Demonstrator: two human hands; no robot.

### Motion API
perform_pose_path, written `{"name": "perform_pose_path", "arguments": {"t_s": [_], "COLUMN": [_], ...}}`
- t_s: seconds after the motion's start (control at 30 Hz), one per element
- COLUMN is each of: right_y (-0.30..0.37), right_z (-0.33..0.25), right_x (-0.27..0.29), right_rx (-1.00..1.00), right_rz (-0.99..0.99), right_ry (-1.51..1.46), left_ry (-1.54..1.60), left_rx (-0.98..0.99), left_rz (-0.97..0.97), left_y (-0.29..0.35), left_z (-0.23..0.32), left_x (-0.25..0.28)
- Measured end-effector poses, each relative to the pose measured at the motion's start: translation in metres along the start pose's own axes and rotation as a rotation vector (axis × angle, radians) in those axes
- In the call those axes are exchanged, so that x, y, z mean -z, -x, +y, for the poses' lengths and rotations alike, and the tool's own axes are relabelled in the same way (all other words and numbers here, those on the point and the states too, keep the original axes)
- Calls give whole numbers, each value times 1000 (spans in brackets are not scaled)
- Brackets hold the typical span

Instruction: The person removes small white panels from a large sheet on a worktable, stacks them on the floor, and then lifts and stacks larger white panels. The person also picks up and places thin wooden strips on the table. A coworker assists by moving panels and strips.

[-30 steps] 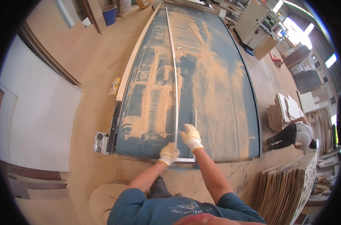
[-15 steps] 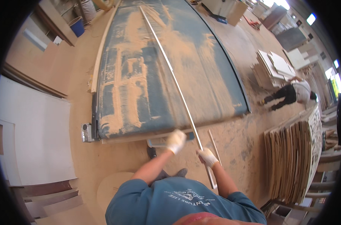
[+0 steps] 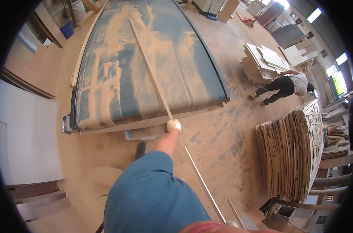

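Observation:
A long, thin, pale strip (image 3: 150,72) runs from the far part of a dusty blue-green machine bed (image 3: 207,77) over its near edge and down past my right side. My left hand (image 3: 174,126), in a whitish work glove, is closed around the strip just off that near edge. At the lower rim only a bit of my gloved right hand (image 3: 232,223) shows, beside the strip's near end; its fingers are hidden. Close to it stands a second, shorter thin strip (image 3: 236,214).
Orange-tan sawdust coats the bed and floor. A tall stack of thin boards (image 3: 283,155) stands at right. Beyond it, a person (image 3: 289,87) bends near piled white panels (image 3: 267,58). A pale shallow bin (image 3: 145,134) sits under the bed's near edge; a white panel (image 3: 27,136) lies left.
My left hand has reached forward and closed on the strip. My right hand has dropped to the lower rim. The strip has come nearer, and the view has shifted rightward.

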State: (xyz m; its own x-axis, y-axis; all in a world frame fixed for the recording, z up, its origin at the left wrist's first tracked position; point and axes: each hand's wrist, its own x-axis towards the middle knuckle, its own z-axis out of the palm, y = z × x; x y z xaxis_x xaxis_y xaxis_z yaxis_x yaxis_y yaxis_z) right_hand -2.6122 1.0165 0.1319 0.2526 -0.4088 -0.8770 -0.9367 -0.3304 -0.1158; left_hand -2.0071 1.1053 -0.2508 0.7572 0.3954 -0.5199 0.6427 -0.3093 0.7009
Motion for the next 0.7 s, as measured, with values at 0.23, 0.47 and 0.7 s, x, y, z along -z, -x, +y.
{"name": "perform_pose_path", "arguments": {"t_s": [0.23,0.47,0.7], "right_y": [-17,-277,-355], "right_z": [3,-367,-552], "right_x": [34,60,41], "right_rx": [270,632,794], "right_rz": [441,388,218], "right_ry": [-24,-235,132], "left_ry": [642,296,-333], "left_rx": [210,301,-45], "left_rz": [-626,-1297,-1871], "left_y": [5,115,114], "left_z": [-3,-29,34], "left_x": [56,100,128]}}
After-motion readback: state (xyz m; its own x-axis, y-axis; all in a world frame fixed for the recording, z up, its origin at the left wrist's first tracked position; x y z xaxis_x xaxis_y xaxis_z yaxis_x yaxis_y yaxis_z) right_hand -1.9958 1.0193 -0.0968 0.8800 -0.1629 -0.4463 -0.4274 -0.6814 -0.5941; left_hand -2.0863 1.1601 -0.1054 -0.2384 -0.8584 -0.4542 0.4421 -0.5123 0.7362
